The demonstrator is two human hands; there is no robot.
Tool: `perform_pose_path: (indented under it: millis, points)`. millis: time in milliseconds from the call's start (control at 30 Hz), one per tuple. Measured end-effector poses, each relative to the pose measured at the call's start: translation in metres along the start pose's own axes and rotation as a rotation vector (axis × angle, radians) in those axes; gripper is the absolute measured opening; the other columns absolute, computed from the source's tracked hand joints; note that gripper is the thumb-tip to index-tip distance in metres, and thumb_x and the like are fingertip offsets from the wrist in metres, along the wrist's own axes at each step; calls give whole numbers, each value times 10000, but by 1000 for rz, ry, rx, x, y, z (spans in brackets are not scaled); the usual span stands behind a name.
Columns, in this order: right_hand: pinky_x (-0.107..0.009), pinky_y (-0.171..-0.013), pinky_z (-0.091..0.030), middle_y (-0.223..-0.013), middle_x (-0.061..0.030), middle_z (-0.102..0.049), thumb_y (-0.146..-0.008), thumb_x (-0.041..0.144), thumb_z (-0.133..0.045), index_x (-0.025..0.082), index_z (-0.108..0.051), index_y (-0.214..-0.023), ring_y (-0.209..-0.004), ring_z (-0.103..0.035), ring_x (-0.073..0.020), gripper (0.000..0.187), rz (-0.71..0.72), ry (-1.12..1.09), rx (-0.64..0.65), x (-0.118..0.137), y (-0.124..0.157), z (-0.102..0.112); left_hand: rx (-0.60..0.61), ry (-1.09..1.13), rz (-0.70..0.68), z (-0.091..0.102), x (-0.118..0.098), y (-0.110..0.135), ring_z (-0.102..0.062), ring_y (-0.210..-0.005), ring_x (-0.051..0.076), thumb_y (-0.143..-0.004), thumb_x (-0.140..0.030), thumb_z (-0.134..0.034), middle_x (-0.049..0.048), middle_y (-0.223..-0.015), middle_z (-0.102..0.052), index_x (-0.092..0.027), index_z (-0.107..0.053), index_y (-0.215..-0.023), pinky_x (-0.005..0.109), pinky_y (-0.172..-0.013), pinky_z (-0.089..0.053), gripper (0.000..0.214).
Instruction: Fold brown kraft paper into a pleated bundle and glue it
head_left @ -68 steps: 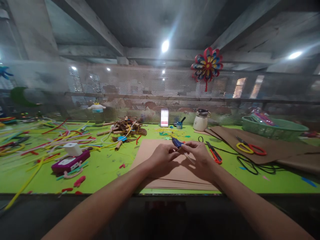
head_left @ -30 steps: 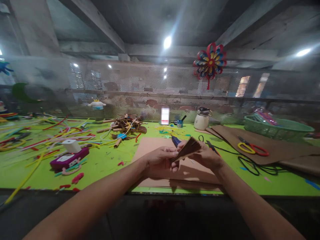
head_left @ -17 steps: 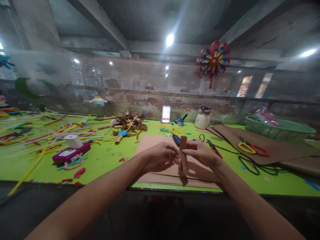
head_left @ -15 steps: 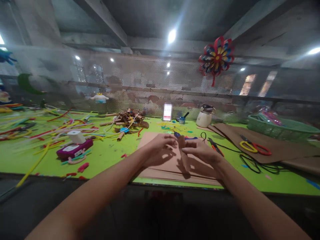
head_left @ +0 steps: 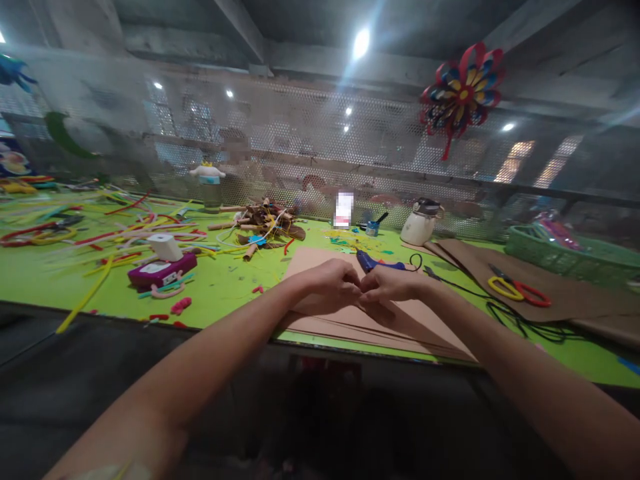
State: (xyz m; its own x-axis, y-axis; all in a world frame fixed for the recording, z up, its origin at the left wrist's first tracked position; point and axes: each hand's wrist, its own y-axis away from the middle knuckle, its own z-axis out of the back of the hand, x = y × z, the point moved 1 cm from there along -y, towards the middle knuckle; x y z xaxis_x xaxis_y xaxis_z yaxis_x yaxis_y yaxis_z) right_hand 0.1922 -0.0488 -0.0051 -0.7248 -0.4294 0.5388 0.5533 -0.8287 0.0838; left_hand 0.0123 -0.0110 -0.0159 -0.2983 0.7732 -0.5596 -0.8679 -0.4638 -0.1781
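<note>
My left hand and my right hand meet fingertip to fingertip above a stack of brown paper sheets. Both have their fingers curled and pinched around a small piece of brown paper, which the fingers now almost wholly hide. Just beyond the right hand lies a blue glue gun at the back of the stack, its black cord running off to the right.
Red-and-yellow-handled scissors lie on brown paper at right, before a green basket. A pale jug stands behind. Leftward are a purple box, scattered pipe cleaners and a heap of brown rolls. The green table ends close to me.
My hands have come together, and the left fingers have closed in toward the right ones. The brown paper piece, upright and visible before, is now mostly covered. The camera view has tilted and shifted slightly.
</note>
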Motion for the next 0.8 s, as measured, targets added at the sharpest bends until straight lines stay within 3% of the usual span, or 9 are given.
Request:
perform_pose_path:
  millis: [200, 367, 467, 800]
  points:
    - [-222, -470, -338, -564, -7, -625, -686, 351, -626, 172, -712, -718, -515, -513, -127, 201, 17, -11, -53, -9, 9, -4, 51, -83, 32, -5, 9, 1, -445, -549, 100, -709, -252, -558, -4, -604, -584, -138, -674, -734, 211, -531, -303, 164]
    - [-230, -479, -343, -606, -19, -644, -713, 354, -609, 172, -701, -748, -526, -523, -135, 207, 1, 28, -170, -9, 25, -13, 42, -117, 25, -7, 3, 3, -477, -610, 123, -714, -242, -576, 13, -656, -594, -158, -659, -734, 217, -570, -322, 120]
    - [-237, -514, -347, -637, -26, -649, -708, 343, -620, 173, -703, -742, -550, -515, -135, 192, 6, 40, -247, -7, 28, -16, 53, -122, -48, -11, -4, 2, -494, -652, 128, -745, -252, -562, 20, -708, -599, -170, -661, -784, 215, -607, -336, 134]
    - [-241, -558, -321, -681, -37, -632, -749, 278, -569, 179, -676, -753, -604, -478, -137, 146, 91, 181, -316, 0, 33, -29, -55, -270, -135, -25, -12, 0, -449, -679, 133, -811, -288, -522, 29, -759, -528, -158, -590, -788, 223, -617, -318, 149]
